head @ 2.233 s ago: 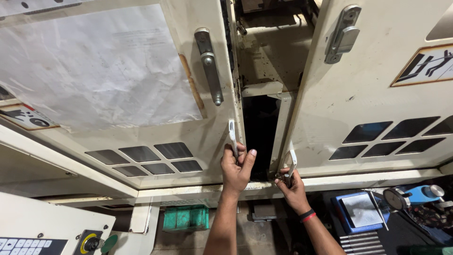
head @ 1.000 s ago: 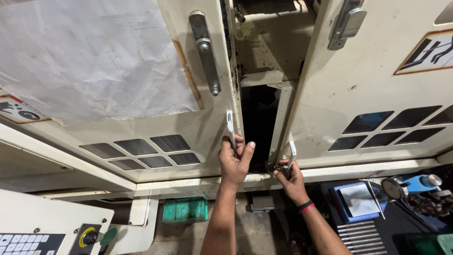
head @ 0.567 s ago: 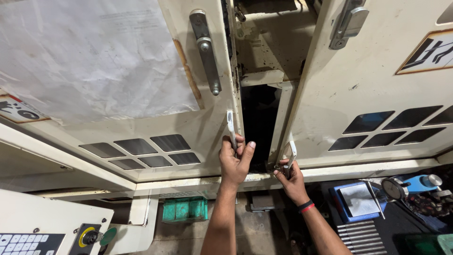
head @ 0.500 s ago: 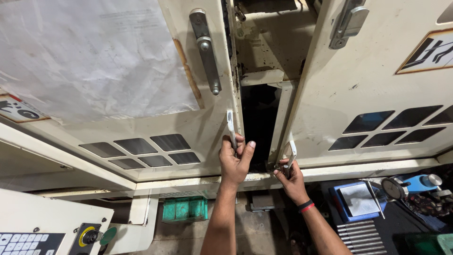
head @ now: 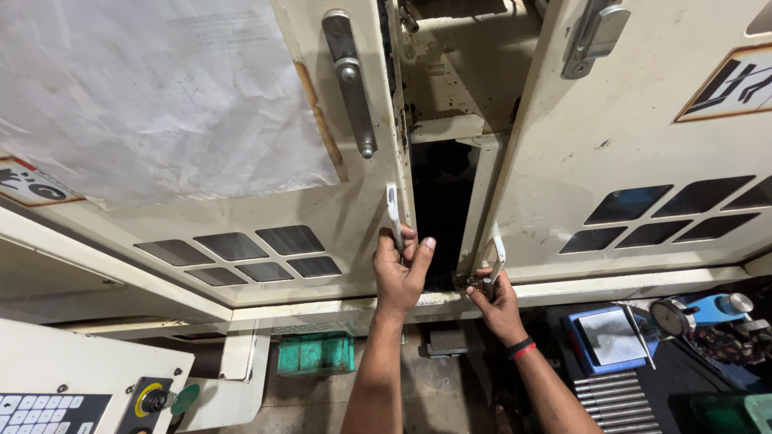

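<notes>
While doors (head: 338,201) ajar, hands grip white pull handles (head: 393,215).

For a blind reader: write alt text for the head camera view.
A person's left hand and right hand each grip a small white handle at the inner edges of two cream machine doors, parted on a dark gap. Below sit a keypad panel and a blue dial gauge.

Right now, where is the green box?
In the head view, the green box sits low, under the left cabinet door, left of the left hand.
</notes>
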